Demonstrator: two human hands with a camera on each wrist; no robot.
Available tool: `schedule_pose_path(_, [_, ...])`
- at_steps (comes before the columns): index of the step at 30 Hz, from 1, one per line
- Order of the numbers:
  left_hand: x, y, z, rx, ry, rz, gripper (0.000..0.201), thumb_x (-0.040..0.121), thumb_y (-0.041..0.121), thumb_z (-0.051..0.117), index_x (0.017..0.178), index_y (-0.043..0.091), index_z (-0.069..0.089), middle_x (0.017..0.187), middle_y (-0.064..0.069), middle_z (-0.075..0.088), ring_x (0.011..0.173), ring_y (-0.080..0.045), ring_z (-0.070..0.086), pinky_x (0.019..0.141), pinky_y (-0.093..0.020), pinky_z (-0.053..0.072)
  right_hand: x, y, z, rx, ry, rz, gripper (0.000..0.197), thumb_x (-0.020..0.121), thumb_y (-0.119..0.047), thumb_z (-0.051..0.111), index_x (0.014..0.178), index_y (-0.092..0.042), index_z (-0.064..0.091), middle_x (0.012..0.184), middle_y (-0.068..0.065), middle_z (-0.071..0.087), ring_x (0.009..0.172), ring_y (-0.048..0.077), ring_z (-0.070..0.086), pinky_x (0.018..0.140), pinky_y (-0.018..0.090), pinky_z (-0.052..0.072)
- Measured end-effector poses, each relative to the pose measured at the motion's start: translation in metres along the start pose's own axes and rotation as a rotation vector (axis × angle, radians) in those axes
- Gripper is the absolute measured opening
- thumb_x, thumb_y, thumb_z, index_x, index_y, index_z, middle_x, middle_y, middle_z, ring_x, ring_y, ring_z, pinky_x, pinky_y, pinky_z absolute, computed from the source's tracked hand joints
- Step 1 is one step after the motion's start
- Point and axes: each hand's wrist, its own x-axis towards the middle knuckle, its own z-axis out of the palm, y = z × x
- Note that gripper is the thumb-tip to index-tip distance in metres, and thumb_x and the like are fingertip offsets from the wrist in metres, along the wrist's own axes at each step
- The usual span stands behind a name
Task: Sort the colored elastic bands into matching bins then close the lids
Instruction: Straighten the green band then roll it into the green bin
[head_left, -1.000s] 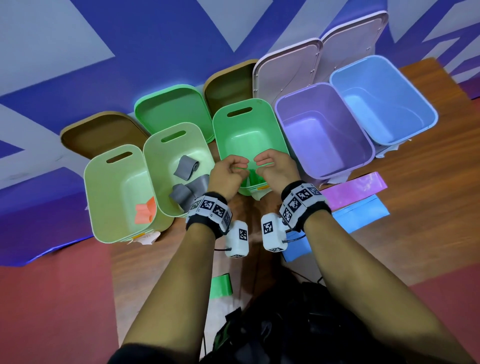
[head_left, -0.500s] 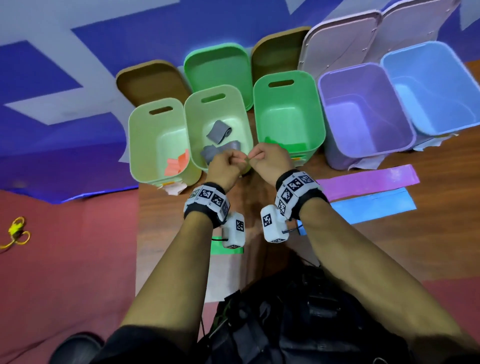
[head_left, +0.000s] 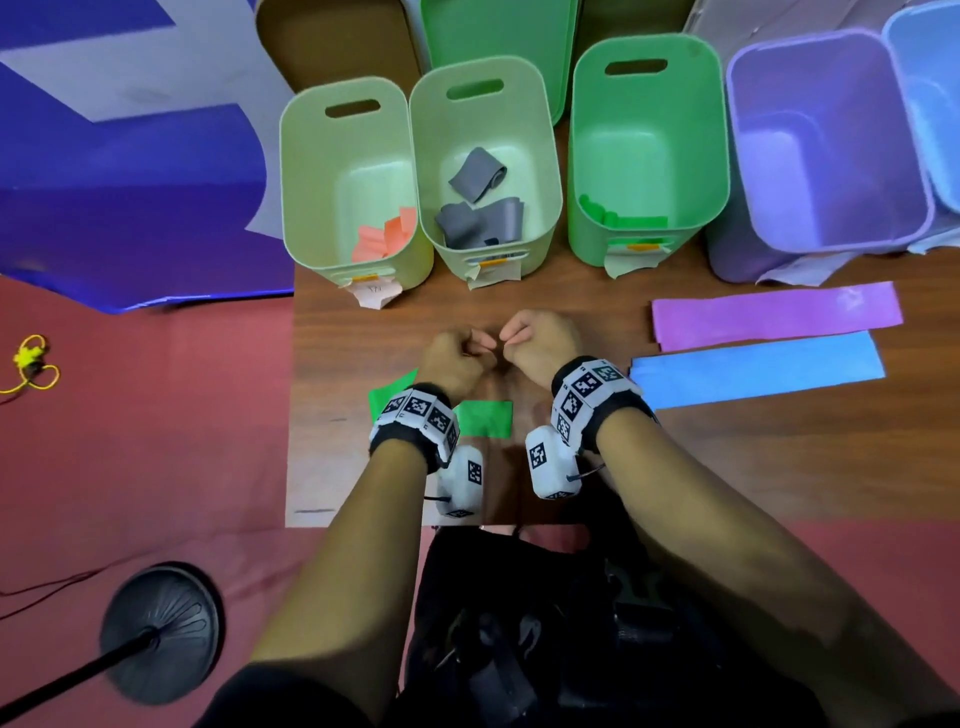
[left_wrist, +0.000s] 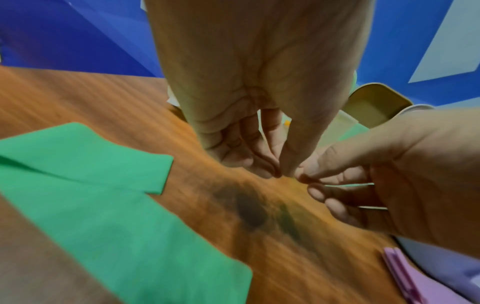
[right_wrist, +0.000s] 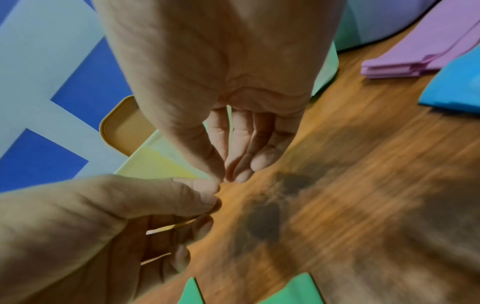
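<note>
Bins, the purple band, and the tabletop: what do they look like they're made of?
Purple bin: looks like moulded plastic, smooth semi-matte walls, rounded rim.
Purple band: thin, flat and matte, lying in folded layers; probably rubber or latex sheet, can't confirm.
Table: brown wood grain, slight sheen; real wood or laminate unclear.

Wooden table (head_left: 753, 467), seemingly red floor (head_left: 156, 441)

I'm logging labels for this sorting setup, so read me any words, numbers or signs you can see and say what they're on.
No readable words or numbers.
Paper tags on the fronts of the bins: faint marks, too small to read.
Wristbands and wrist cameras: black-and-white square marker codes, no letters.
Bands and lids: no print visible.
</note>
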Motion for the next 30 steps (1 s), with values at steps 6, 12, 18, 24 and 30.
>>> schedule_pose_path(6, [-0.005,-0.032,0.012,0.037,-0.088,-0.081,0.022,0.075,0.004,0.067,0.083,0.024,0.065,0.087,-0.005,0.075,0.089,-0.025,0.070,0.091,-0.036,0.055,-0.001,0.024,0.026,-0.001,-0.040,0.045,0.021,0.074,-0.008,0.063,0.072,-0.029,0.064,0.081,-0.006,0.072,0.085,0.017,0.069,0.086,0.039,0.057])
schedule_pose_path(12, [-0.005,-0.049,0.027,0.145,-0.139,-0.085,0.028,0.073,-0.003,0.068,0.092,0.017,0.069,0.084,0.001,0.069,0.080,-0.012,0.063,0.090,-0.027,0.053,-0.004,0.043,0.036,-0.094,-0.059,0.099,0.023,0.079,-0.010,0.062,0.067,-0.029,0.060,0.082,-0.009,0.071,0.088,0.013,0.068,0.088,0.034,0.055])
schedule_pose_path(18, [-0.006,-0.057,0.033,0.207,-0.128,-0.039,0.025,0.076,-0.002,0.068,0.096,0.012,0.072,0.087,0.003,0.065,0.080,-0.009,0.059,0.070,-0.002,0.041,-0.011,0.050,0.041,-0.133,-0.045,0.164,0.025,0.079,-0.008,0.059,0.065,-0.028,0.063,0.084,-0.009,0.072,0.088,0.014,0.068,0.086,0.033,0.057])
schedule_pose_path(24, [-0.003,-0.062,0.033,0.288,-0.127,0.014,0.023,0.076,0.006,0.072,0.096,0.019,0.075,0.084,0.007,0.064,0.080,-0.008,0.059,0.080,-0.017,0.046,-0.013,0.057,0.052,-0.093,0.007,0.194,0.023,0.075,-0.006,0.060,0.069,-0.028,0.065,0.080,-0.011,0.071,0.085,0.011,0.068,0.084,0.032,0.058])
schedule_pose_path(30, [-0.004,-0.063,0.035,0.261,-0.103,0.018,0.015,0.077,0.007,0.074,0.080,0.021,0.070,0.081,0.004,0.065,0.078,-0.012,0.058,0.078,-0.023,0.048,-0.015,0.058,0.055,-0.035,0.017,0.179,0.026,0.077,-0.002,0.066,0.077,-0.027,0.065,0.082,-0.010,0.070,0.085,0.009,0.067,0.081,0.023,0.055])
